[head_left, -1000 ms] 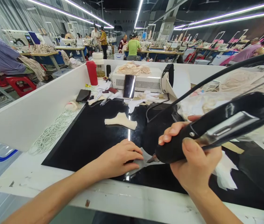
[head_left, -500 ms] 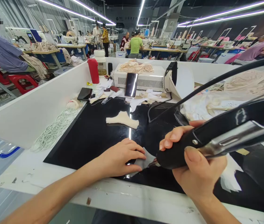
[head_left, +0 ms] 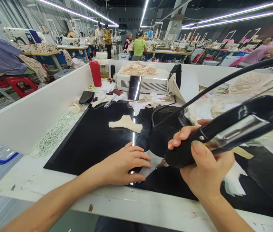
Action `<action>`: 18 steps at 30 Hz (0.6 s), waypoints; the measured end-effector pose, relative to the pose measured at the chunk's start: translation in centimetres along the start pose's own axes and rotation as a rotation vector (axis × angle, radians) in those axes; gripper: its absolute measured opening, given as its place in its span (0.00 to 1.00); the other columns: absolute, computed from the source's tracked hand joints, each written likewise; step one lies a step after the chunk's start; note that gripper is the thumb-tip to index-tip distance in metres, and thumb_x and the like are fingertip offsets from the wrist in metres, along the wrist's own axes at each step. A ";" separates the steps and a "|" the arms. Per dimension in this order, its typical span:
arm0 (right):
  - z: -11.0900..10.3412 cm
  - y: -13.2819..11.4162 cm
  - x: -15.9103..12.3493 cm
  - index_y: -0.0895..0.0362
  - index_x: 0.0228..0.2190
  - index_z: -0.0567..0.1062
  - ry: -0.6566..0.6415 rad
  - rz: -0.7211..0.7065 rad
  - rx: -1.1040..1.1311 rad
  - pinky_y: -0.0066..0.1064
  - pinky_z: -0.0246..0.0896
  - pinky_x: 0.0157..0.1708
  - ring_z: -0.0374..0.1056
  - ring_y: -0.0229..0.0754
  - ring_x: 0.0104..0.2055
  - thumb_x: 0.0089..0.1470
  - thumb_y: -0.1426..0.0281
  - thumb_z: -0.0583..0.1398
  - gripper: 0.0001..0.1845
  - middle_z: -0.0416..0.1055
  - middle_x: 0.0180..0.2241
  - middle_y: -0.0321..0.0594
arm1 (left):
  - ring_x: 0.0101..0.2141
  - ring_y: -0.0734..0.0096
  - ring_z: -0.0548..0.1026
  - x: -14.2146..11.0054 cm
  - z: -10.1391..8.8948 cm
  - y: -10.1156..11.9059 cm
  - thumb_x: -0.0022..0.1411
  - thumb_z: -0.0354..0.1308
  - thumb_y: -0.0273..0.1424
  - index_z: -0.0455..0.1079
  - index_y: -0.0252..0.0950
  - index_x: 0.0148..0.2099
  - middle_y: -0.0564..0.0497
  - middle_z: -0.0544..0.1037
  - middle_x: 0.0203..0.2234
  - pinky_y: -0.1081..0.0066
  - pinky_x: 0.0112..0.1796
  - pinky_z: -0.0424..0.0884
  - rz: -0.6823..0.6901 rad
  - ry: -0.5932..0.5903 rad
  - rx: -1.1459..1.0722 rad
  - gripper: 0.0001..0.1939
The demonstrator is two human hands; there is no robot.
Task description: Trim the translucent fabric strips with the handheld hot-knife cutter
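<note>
My left hand [head_left: 128, 164] lies flat with its fingers apart on a thin, translucent grey-white sheet piece [head_left: 151, 161], against the black work surface [head_left: 83, 145]. In my right hand [head_left: 206, 164] is a corded black hand tool [head_left: 213, 137] with a long metal lever along its side. My fingers wrap round its thick front end. Its narrow metal tip [head_left: 161, 163] meets the right edge of the sheet piece; whether it cuts or only touches cannot be seen. Beyond my left hand lies a cream shaped fabric piece [head_left: 126, 124].
A black cable [head_left: 199, 93] arcs over the right side. White scraps [head_left: 234, 180] lie right of my right hand. At the back stand a white vented box [head_left: 148, 84], a phone [head_left: 134, 88] and a red cup [head_left: 95, 74]. Tangled pale cord [head_left: 54, 135] lies left.
My right hand has moved the tool slightly away from me and to the right, its tip shifting up along the sheet's edge. My left hand stays on the sheet.
</note>
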State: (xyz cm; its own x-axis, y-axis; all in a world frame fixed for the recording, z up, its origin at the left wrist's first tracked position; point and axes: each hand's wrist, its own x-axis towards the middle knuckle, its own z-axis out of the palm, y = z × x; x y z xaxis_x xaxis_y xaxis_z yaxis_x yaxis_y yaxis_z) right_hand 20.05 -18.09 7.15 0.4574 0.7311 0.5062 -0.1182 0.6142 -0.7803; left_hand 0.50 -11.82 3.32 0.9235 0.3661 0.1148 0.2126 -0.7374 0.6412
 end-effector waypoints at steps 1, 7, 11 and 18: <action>0.2 -0.1 -0.1 0.49 0.46 0.75 0.004 0.003 0.012 0.33 0.71 0.28 0.69 0.39 0.28 0.52 0.66 0.72 0.20 0.73 0.31 0.32 | 0.64 0.51 0.67 0.0 0.0 0.0 0.64 0.70 0.32 0.76 0.44 0.58 0.48 0.78 0.59 0.42 0.68 0.47 -0.007 -0.008 0.000 0.21; 0.9 -0.4 -1.4 0.48 0.48 0.73 -0.076 0.045 0.052 0.34 0.70 0.30 0.69 0.40 0.31 0.55 0.64 0.71 0.21 0.72 0.32 0.33 | 0.64 0.51 0.66 0.0 0.1 -0.1 0.63 0.71 0.33 0.76 0.44 0.58 0.48 0.78 0.59 0.43 0.69 0.46 0.000 -0.012 0.003 0.22; 0.9 -0.3 -1.8 0.48 0.49 0.73 -0.088 0.073 0.059 0.34 0.71 0.31 0.69 0.40 0.32 0.56 0.65 0.70 0.20 0.71 0.33 0.33 | 0.64 0.49 0.67 0.1 0.2 -0.2 0.62 0.72 0.35 0.76 0.43 0.57 0.47 0.78 0.58 0.43 0.68 0.48 0.011 -0.010 0.013 0.22; 1.3 -0.4 -1.8 0.48 0.47 0.73 -0.080 0.077 0.058 0.32 0.71 0.29 0.68 0.39 0.30 0.55 0.64 0.70 0.19 0.70 0.32 0.33 | 0.64 0.50 0.67 0.2 0.1 -0.3 0.63 0.71 0.37 0.75 0.42 0.58 0.46 0.77 0.59 0.43 0.67 0.49 0.034 -0.024 0.023 0.22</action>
State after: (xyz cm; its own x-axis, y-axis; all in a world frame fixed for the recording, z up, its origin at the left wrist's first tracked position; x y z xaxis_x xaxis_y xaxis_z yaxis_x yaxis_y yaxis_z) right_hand 18.10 -19.28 7.01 0.3739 0.7964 0.4753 -0.2022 0.5702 -0.7963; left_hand 0.65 -11.64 3.05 0.9378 0.3266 0.1179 0.1876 -0.7623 0.6194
